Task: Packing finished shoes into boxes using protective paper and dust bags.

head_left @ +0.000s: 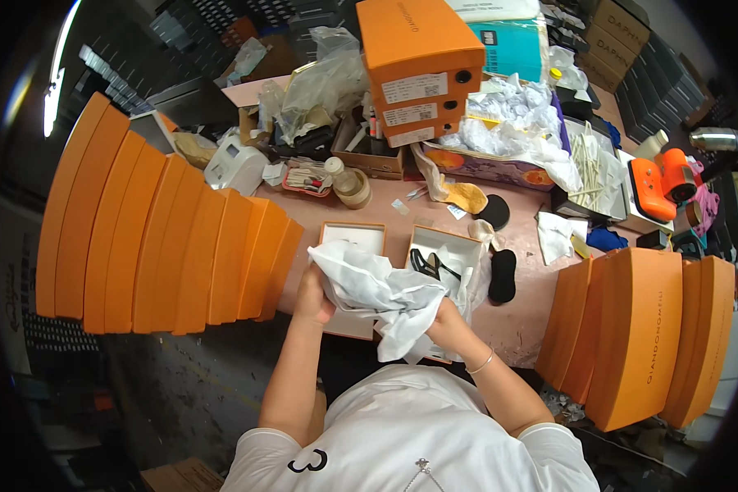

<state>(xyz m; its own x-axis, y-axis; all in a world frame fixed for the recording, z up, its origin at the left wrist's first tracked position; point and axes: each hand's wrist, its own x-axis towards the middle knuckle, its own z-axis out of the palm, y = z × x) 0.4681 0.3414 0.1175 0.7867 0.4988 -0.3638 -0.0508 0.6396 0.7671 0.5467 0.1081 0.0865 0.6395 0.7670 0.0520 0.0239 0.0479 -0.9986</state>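
Both my hands hold a crumpled sheet of white tissue paper (377, 291) above the near edge of the pink table (521, 316). My left hand (313, 293) grips its left side, my right hand (448, 318) its lower right. Under the paper lie two open orange boxes: the left one (354, 239) shows a white inside, the right one (444, 250) holds black strappy shoes on white paper. A black shoe insert (502, 275) lies just right of that box.
Orange shoe boxes stand on edge in a long row at the left (164, 238) and in a group at the right (640, 336). Three more orange boxes (422, 70) are stacked at the back. Plastic bags, a small bottle (351, 184), white paper and an orange tool (662, 184) crowd the far table.
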